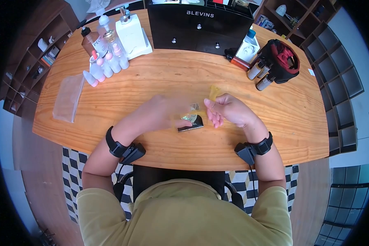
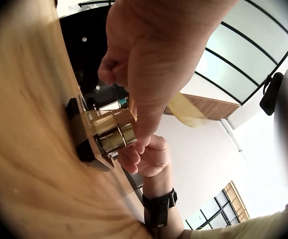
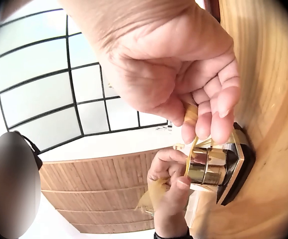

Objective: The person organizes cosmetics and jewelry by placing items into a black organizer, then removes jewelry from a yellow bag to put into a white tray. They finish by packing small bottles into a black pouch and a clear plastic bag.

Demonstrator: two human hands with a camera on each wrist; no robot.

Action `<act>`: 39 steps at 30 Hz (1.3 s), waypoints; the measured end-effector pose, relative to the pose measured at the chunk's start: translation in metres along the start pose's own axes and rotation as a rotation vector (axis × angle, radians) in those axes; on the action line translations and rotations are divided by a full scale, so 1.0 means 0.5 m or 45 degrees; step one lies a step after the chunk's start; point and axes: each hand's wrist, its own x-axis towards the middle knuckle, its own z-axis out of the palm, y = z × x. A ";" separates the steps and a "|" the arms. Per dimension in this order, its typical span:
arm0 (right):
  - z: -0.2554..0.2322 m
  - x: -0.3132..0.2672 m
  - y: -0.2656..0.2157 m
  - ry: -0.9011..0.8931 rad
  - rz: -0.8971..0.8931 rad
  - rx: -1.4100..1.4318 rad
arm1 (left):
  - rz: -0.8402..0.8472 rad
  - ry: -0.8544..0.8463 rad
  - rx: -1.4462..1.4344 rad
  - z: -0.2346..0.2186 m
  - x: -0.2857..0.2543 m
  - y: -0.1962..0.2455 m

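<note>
My right hand [image 1: 231,110] pinches a yellow ribbon [image 1: 214,92] between thumb and index finger, the other fingers loosely bent. One ribbon end stands up beyond it. The left hand [image 1: 160,110] is blurred in the head view. In the right wrist view the left thumb and curled index finger [image 3: 169,158] hold another part of the ribbon [image 3: 156,195] at the shiny side. Between the hands lies a small black-based case [image 1: 192,124] with a patterned face. From the side, shiny gold metal pieces [image 2: 116,138] stand on its base, and the ribbon runs across them.
A black drawer chest [image 1: 199,26] stands at the back. White pump dispensers [image 1: 131,37] and small pink-and-white bottles [image 1: 106,65] are back left. A clear pouch [image 1: 69,98] lies far left. Small bottles [image 1: 264,82] and a black-and-red bag [image 1: 281,61] stand back right.
</note>
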 end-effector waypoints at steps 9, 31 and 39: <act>-0.005 0.007 0.003 0.027 0.075 0.010 | 0.067 0.007 -0.271 0.017 -0.006 -0.042; 0.016 0.000 0.008 0.205 -0.887 -0.863 | 0.180 -0.040 0.139 -0.015 -0.004 -0.006; 0.014 0.005 0.014 0.171 -0.117 -0.395 | 0.126 -0.012 0.021 -0.011 -0.004 -0.005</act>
